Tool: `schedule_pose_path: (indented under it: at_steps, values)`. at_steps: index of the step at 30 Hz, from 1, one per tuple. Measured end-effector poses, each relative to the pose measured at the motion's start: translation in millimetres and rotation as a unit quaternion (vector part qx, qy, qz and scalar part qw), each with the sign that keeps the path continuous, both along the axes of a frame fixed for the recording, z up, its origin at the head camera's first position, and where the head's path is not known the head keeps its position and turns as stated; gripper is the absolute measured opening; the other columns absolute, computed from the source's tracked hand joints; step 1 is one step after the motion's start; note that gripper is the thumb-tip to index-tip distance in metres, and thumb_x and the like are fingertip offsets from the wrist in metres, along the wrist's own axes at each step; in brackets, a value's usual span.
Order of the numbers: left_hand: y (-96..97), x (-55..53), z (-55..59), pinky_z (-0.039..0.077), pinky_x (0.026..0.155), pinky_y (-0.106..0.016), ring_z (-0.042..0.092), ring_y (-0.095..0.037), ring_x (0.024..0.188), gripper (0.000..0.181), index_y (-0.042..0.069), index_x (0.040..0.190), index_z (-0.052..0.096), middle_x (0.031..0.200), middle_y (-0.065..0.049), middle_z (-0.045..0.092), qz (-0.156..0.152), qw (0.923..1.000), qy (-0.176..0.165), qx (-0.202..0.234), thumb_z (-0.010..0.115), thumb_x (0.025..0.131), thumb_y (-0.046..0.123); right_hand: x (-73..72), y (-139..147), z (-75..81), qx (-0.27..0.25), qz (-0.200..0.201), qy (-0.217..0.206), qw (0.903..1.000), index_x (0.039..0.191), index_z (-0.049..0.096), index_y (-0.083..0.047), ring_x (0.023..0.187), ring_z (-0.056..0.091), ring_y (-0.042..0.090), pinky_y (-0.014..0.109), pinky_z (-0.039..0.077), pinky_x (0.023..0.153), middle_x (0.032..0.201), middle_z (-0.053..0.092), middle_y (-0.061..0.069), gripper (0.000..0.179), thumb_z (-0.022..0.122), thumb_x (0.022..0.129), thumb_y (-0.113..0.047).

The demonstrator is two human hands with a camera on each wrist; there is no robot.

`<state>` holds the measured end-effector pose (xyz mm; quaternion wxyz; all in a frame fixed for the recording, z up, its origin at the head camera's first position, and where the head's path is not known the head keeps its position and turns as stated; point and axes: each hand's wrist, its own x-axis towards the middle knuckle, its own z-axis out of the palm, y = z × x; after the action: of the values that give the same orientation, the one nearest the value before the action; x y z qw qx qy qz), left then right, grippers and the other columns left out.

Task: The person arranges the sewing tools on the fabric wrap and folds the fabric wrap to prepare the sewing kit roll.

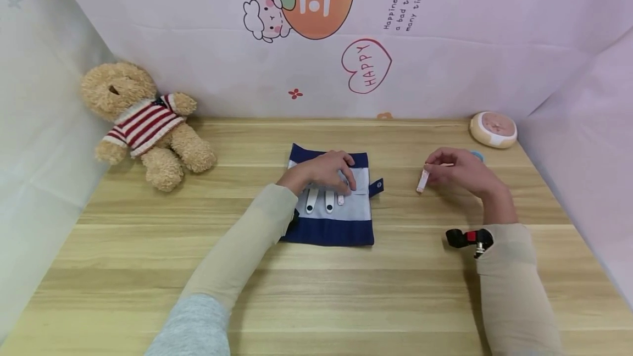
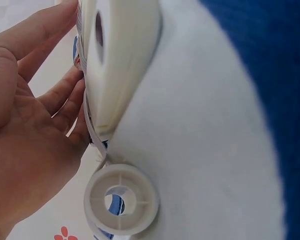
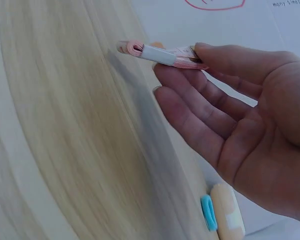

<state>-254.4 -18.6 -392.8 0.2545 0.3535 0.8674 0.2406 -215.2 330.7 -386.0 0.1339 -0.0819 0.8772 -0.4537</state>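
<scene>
A navy and pale grey fabric pouch [image 1: 328,232] lies spread on the table. My left hand [image 1: 328,172] is over its pocket, fingertips right at the pocket edge. Two white handles [image 1: 329,202] with dark round spots stick out below that hand, beside a small whitish piece [image 1: 340,200]. The left wrist view shows a white bobbin [image 2: 121,200] near the palm and a pale tool [image 2: 122,55] with an oval hole. To the right of the pouch, my right hand [image 1: 457,172] pinches a folded pink tape measure [image 3: 160,55] with a white band round it, above the table.
A teddy bear [image 1: 148,125] in a striped sweater leans at the back left. A round beige and white object [image 1: 493,129] sits at the back right, with a blue ring-like item [image 3: 208,212] near it. A snap strap [image 1: 377,186] extends from the pouch's right side.
</scene>
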Motion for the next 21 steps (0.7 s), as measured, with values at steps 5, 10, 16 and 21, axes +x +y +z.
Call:
schedule_pose_path:
  at_steps: [5, 10, 16, 21]
  values:
    - [1.2, 1.1, 0.5, 0.022, 0.119, -0.046, 0.024, -0.029, 0.148, 0.009, 0.023, 0.099, 0.082, 0.156, -0.004, 0.039, 0.004, 1.0000, 0.004, -0.007, 0.077, 0.092, 0.021, -3.7, -9.9, 0.0, -0.004, -0.009, 0.013, 0.9999, 0.115, 0.064, 0.002, 0.087, 0.071, 0.024, 0.033, 0.059, 0.078, 0.104, 0.063, 0.017, 0.029, 0.067, 0.100, -0.023]
    - [2.8, 2.5, 1.7, 0.021, 0.120, -0.046, 0.023, -0.029, 0.148, 0.008, 0.023, 0.098, 0.082, 0.156, -0.004, 0.040, 0.009, 0.9999, 0.004, -0.013, 0.077, 0.092, 0.020, -6.4, -19.9, 2.3, -0.024, -0.015, 0.011, 0.9995, 0.116, 0.063, 0.004, 0.088, 0.069, 0.024, 0.039, 0.060, 0.079, 0.105, 0.061, 0.018, 0.028, 0.066, 0.101, -0.020]
    - [3.5, 3.4, 3.9, 0.020, 0.120, -0.046, 0.022, -0.030, 0.148, 0.009, 0.022, 0.097, 0.082, 0.156, -0.003, 0.039, 0.015, 0.9997, 0.004, -0.021, 0.078, 0.092, 0.017, -10.5, -35.3, 5.0, -0.047, 0.015, 0.007, 0.9987, 0.119, 0.061, 0.007, 0.090, 0.069, 0.026, 0.044, 0.059, 0.082, 0.109, 0.059, 0.020, 0.030, 0.064, 0.102, -0.017]
    - [4.3, 3.1, 4.6, 0.019, 0.120, -0.046, 0.022, -0.031, 0.148, 0.008, 0.020, 0.096, 0.082, 0.156, -0.005, 0.039, 0.005, 0.9997, 0.009, -0.022, 0.077, 0.092, 0.016, -12.5, -51.8, 5.8, -0.052, 0.006, 0.019, 0.9984, 0.117, 0.064, 0.005, 0.088, 0.068, 0.027, 0.043, 0.059, 0.080, 0.107, 0.061, 0.018, 0.026, 0.066, 0.101, -0.015]
